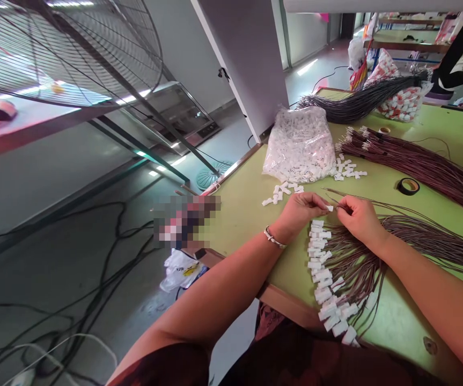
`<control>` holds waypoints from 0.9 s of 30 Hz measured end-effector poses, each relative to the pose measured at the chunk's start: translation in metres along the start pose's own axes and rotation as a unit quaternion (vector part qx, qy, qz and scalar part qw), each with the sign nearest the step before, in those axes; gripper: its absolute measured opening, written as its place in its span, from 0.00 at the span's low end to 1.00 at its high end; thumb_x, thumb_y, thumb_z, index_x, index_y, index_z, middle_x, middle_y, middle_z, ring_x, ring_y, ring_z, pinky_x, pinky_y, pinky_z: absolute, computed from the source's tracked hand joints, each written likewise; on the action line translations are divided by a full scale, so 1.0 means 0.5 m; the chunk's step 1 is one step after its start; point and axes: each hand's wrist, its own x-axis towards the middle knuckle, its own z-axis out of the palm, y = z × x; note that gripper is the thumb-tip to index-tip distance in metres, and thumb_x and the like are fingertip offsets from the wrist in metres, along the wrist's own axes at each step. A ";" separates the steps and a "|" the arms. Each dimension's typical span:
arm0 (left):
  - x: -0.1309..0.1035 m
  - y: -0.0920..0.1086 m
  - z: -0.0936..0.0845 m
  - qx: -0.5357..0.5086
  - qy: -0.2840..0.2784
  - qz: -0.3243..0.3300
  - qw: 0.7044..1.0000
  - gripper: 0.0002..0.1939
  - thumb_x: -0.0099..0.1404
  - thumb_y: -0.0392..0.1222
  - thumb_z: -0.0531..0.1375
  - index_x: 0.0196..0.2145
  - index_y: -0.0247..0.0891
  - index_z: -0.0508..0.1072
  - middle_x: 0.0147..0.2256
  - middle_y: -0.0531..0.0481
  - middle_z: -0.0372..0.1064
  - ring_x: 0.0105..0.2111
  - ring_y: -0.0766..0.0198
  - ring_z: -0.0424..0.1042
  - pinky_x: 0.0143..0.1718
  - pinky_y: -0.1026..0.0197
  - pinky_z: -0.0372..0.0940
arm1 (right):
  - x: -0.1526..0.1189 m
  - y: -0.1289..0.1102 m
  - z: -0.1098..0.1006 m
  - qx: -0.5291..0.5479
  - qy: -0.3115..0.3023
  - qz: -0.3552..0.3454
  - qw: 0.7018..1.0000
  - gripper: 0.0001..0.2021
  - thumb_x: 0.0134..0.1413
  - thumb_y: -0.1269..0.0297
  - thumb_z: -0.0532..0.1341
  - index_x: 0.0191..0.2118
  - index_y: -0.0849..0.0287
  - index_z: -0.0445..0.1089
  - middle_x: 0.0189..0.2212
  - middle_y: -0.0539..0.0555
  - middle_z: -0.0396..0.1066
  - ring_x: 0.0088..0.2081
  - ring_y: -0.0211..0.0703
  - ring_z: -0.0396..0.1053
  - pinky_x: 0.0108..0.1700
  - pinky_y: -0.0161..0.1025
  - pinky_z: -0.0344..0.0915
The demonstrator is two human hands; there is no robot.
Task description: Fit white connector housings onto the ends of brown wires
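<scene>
One connector (330, 208) between two hands (300, 210)

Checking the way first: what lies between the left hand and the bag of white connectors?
In the head view, some loose white connectors lie scattered on the green tabletop between the left hand and the bag.

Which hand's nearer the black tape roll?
Right. The right hand is left of and slightly below the tape roll in the picture; the left hand is farther left, beyond the right hand.
</scene>
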 end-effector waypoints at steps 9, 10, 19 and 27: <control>-0.006 -0.008 0.014 -0.014 0.004 -0.001 1.000 0.06 0.41 0.28 0.66 0.17 0.32 0.72 0.24 0.49 0.73 0.27 0.67 0.71 0.32 0.63 0.67 | -0.003 0.009 0.012 -0.030 -0.013 0.000 0.999 0.06 0.44 0.68 0.55 0.21 0.59 0.66 0.15 0.47 0.63 0.19 0.33 0.56 0.25 0.32 0.53; -0.006 -0.008 0.015 -0.027 0.014 0.002 1.000 0.06 0.41 0.28 0.66 0.17 0.32 0.71 0.24 0.49 0.73 0.27 0.67 0.71 0.32 0.63 0.66 | -0.004 0.009 0.012 -0.030 -0.015 -0.001 0.999 0.06 0.44 0.68 0.55 0.21 0.59 0.66 0.16 0.47 0.64 0.19 0.34 0.57 0.25 0.32 0.53; -0.008 -0.008 0.016 -0.076 0.043 0.003 0.996 0.10 0.41 0.30 0.68 0.16 0.32 0.68 0.28 0.50 0.73 0.28 0.69 0.70 0.35 0.63 0.66 | -0.001 0.010 0.007 0.041 0.009 0.038 0.998 0.05 0.41 0.67 0.55 0.20 0.60 0.64 0.15 0.45 0.59 0.20 0.32 0.53 0.23 0.31 0.52; -0.001 -0.022 0.004 0.036 -0.003 0.052 0.998 0.08 0.45 0.34 0.67 0.16 0.34 0.71 0.29 0.47 0.73 0.31 0.64 0.71 0.38 0.59 0.67 | -0.002 0.007 0.012 0.009 -0.004 0.021 1.000 0.06 0.42 0.68 0.55 0.19 0.60 0.64 0.13 0.45 0.56 0.18 0.32 0.51 0.22 0.31 0.50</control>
